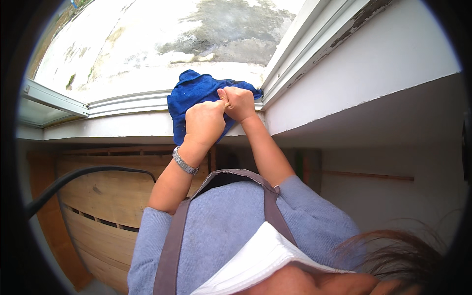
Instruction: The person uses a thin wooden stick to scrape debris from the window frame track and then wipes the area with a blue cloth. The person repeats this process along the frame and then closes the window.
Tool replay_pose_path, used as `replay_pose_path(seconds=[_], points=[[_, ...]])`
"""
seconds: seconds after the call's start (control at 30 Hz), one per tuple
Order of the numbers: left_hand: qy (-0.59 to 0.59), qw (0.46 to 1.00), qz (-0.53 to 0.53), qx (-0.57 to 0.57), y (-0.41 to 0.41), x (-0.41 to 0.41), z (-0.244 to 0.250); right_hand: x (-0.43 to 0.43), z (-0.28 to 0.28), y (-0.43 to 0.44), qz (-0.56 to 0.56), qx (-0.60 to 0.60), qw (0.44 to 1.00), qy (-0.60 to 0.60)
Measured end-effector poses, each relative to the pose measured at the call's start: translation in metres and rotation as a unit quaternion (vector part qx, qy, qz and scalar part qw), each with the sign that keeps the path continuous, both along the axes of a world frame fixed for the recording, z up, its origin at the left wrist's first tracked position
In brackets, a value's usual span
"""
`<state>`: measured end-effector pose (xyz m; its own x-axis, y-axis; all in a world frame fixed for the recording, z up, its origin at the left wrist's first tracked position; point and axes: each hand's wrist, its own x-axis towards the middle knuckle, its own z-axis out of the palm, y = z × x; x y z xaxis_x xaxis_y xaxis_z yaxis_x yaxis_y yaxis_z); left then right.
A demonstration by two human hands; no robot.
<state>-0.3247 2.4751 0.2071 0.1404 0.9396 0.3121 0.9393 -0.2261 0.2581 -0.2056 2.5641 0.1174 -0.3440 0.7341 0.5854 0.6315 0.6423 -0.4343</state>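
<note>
A blue cloth [191, 88] lies bunched over the white window track [129, 101] and hangs down past the inner edge of the sill. Over the cloth, my left hand [206, 120], with a metal-banded watch [184, 162] on its wrist, is closed in a fist. My right hand [239, 101] is also closed, just beyond it and to the right. A short bit of a thin, pale stick [226, 105] shows between the two fists, both of which grip it. Its ends are hidden, and I cannot tell whether either fist also pinches the cloth.
An opened window sash [55, 97] stands at the left, the white window frame [295, 55] at the right, its paint peeling. Beneath the sill are wooden panels [103, 184] and a black cable or tube [92, 169]. Outside lies stained concrete [228, 29].
</note>
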Motion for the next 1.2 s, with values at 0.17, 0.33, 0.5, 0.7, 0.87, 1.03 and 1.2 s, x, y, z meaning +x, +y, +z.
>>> replay_pose_path(seconds=[0.17,0.33,0.5,0.7,0.87,1.03,1.2], points=[[0.106,0.988,0.101,-0.053,-0.027,-0.018,0.030,-0.054,0.000,-0.007,0.125,-0.029,0.990,0.058],[0.131,0.987,0.094,-0.017,-0.032,-0.038,0.024,-0.070,0.005,-0.008,0.166,-0.057,0.984,0.043],[0.065,0.993,0.084,-0.048,-0.049,-0.008,0.016,-0.038,0.010,-0.019,0.186,-0.072,0.979,0.035],[-0.007,0.992,0.095,-0.084,-0.048,-0.017,0.014,-0.040,0.014,-0.020,0.177,-0.042,0.983,0.021],[-0.035,0.990,0.090,-0.103,-0.049,-0.021,0.018,-0.043,0.011,-0.023,0.159,-0.009,0.986,0.055],[0.010,0.989,0.057,-0.138,-0.061,-0.030,0.043,-0.044,0.023,-0.037,0.184,-0.005,0.979,0.083],[0.013,0.991,0.039,-0.126,-0.056,-0.033,0.059,-0.047,0.028,-0.026,0.198,-0.019,0.977,0.072]])
